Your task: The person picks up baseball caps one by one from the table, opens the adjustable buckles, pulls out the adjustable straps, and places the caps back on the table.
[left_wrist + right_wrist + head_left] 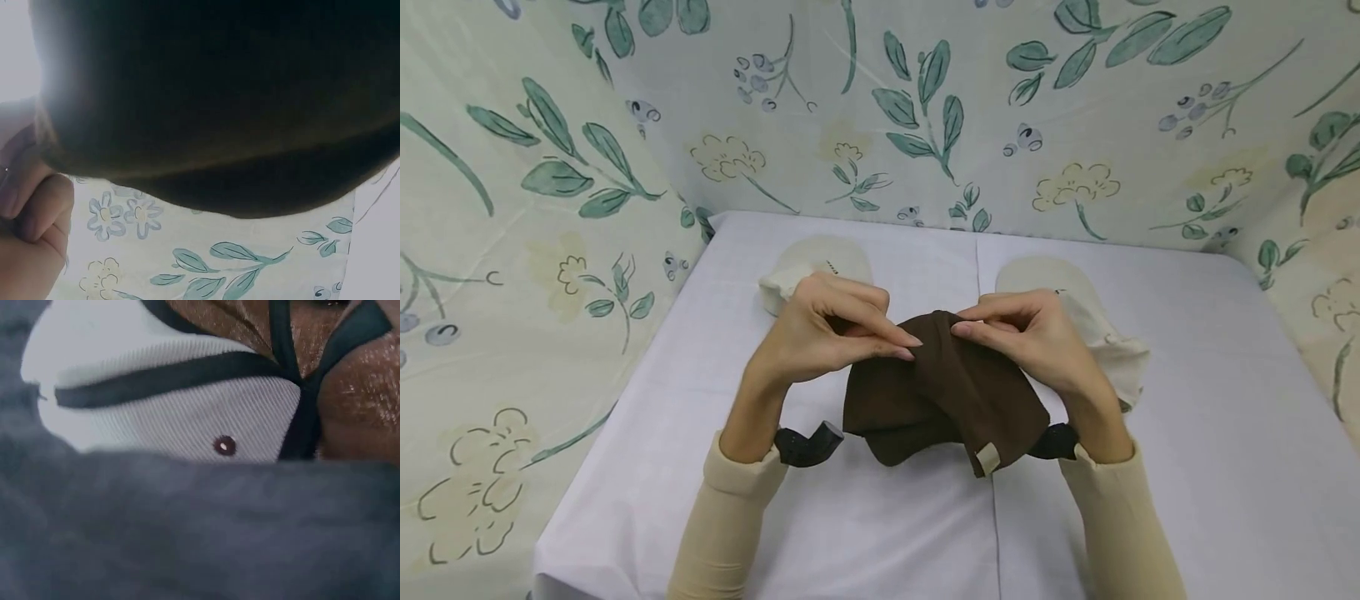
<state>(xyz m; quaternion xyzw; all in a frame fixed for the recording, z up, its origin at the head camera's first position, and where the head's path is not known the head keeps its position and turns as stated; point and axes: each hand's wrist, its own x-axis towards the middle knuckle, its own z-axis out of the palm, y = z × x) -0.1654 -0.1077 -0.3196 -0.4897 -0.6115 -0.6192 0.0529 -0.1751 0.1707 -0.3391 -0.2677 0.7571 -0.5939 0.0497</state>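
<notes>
A dark brown cloth cap [895, 396] hangs between both hands over the table, its cloth folded and creased. With thumb and fingertips my left hand [831, 325] pinches it near its upper left. The thumb and forefinger of my right hand [1033, 329] grip the top edge close by. A small beige tag [987, 458] shows on the lower right of the cap. In the left wrist view the dark cap [219, 125] fills the upper part, with curled fingers at the left edge. Blurred dark cloth [200, 531] covers the lower half of the right wrist view.
Two cream caps lie on the white-covered table [865, 533] behind the hands: one at left [831, 252], one at right [1045, 273], each partly hidden by a hand. Black wrist cameras [808, 446] sit at both cuffs. A leaf-patterned curtain [820, 108] surrounds the table.
</notes>
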